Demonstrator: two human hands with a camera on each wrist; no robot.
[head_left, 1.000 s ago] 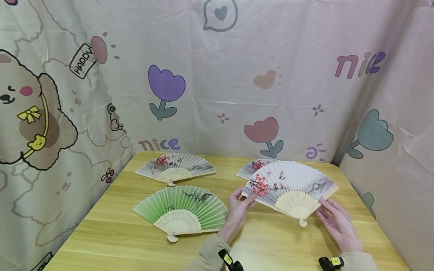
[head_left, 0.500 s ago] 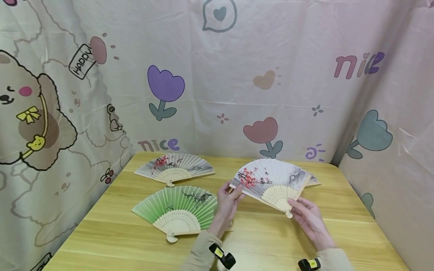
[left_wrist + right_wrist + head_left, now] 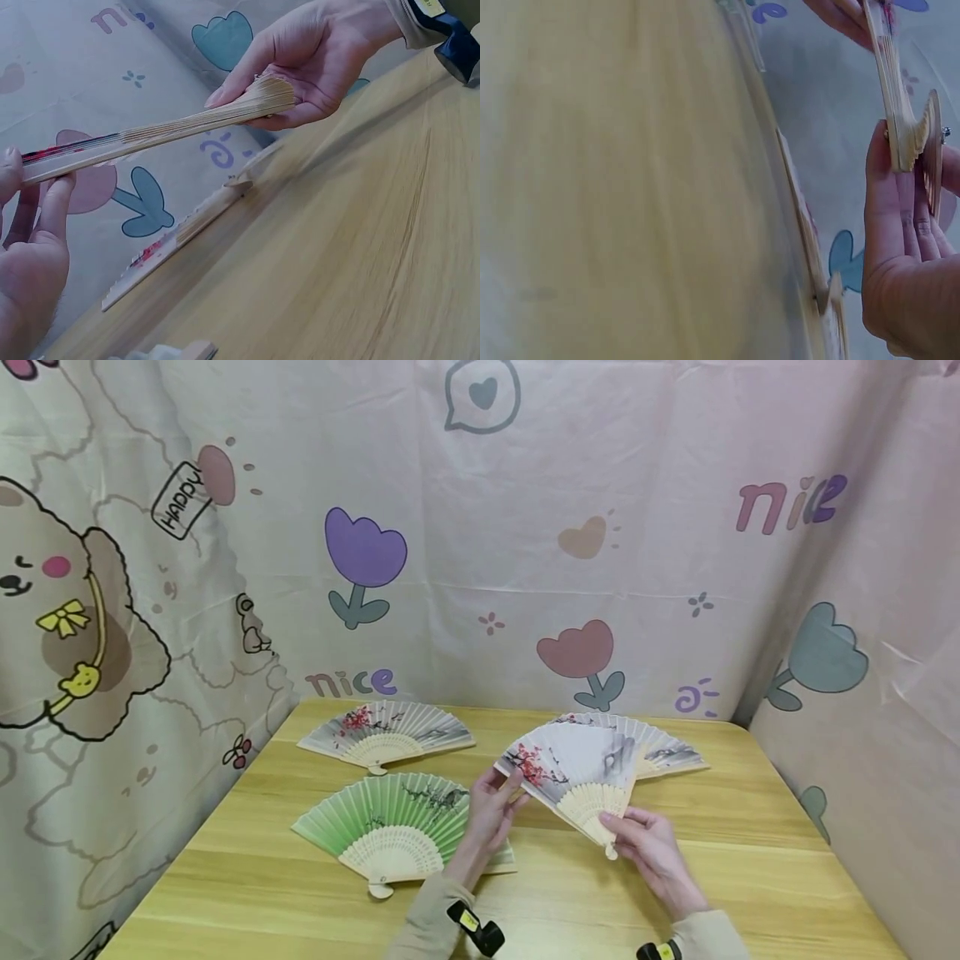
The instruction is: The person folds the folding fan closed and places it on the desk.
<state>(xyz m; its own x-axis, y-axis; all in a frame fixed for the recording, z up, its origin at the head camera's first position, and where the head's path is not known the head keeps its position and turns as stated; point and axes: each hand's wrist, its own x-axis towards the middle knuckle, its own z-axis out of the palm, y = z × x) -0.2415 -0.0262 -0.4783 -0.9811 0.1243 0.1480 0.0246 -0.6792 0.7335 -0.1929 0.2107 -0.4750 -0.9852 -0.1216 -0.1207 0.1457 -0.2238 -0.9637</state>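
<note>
A red-blossomed white folding fan (image 3: 573, 768) is pinched by right hand (image 3: 654, 853) and left hand (image 3: 491, 812), the latter overlapping a green pleated fan (image 3: 397, 822).

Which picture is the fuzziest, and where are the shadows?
Head view: bright and fairly sharp, the held fan easy to see, a dark shadowy band down the right corner of the backdrop; left wrist view: dimmer, a dark shadow streak across the table; right wrist view: fuzziest, the table's wood grain smeared, a pale haze at lower left.
</note>
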